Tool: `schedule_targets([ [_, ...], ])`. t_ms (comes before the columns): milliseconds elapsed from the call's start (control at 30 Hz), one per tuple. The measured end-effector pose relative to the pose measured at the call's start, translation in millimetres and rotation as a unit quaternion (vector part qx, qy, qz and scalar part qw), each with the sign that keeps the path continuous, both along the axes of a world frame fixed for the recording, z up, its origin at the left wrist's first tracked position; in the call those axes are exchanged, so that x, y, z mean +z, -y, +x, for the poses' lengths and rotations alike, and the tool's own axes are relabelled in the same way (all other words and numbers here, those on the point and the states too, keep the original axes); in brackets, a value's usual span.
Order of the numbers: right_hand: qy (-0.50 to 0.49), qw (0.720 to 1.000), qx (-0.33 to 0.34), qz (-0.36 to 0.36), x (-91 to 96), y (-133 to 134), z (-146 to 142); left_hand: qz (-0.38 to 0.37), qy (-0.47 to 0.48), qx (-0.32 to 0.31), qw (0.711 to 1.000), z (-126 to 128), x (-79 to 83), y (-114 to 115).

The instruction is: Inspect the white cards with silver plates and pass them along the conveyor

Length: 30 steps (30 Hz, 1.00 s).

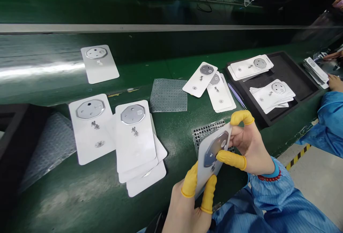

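A white phone back cover (205, 176) with a grey octagonal camera plate is held tilted above the bench. My left hand (189, 204) grips its lower end between thumb and finger, both in yellow finger cots. On the cover's upper end, my right hand (248, 147) has its cotted thumb on the camera plate and a cotted finger at the top corner. Partly behind the cover lies a clear sheet with rows of small black dots (205, 132). Nearest on the left is an overlapping pile of similar covers (136, 140), with another cover (92, 133) beside it.
Bubble wrap (168, 95) lies mid-bench, near more covers (199, 79) and a purple stick-like tool (237, 95). A black tray (288, 72) at right holds stacked covers. Farther back is a lone cover (100, 67). A co-worker's blue sleeve (328, 118) shows at the right edge.
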State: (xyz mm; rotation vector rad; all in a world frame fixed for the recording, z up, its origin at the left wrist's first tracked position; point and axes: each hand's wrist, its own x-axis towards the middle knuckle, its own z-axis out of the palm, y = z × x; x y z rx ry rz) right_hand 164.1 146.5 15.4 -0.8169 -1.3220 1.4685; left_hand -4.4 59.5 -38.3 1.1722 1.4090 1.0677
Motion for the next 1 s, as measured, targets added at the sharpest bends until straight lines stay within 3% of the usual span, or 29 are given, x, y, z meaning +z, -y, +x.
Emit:
schedule_targets([
  [267, 0.01, 1.0, -0.017, -0.014, 2.4, 1.8, 1.6, -0.024, 0.021, -0.006, 0.999, -2.1, 0.0, -2.3],
  [467, 0.021, 0.998, -0.059, -0.025, 1.3, 4.4, -4.6, -0.038, 0.046, -0.056, 0.997, 10.7, 30.4, -15.7],
  [633, 0.007, 0.997, 0.004, -0.078, -3.7, 2.1, -7.0, -0.035, 0.102, -0.054, 0.993, 7.5, 44.3, -24.1],
  [800, 0.002, 0.993, 0.048, -0.104, -6.0, 0.1, -5.1, 0.055, 0.058, -0.075, 0.994, -0.9, 42.9, -25.1],
  [1000, 0.007, 0.994, 0.047, -0.1, -3.3, 0.7, -5.8, 0.057, -0.019, -0.042, 0.997, 0.0, 40.8, -15.4],
])
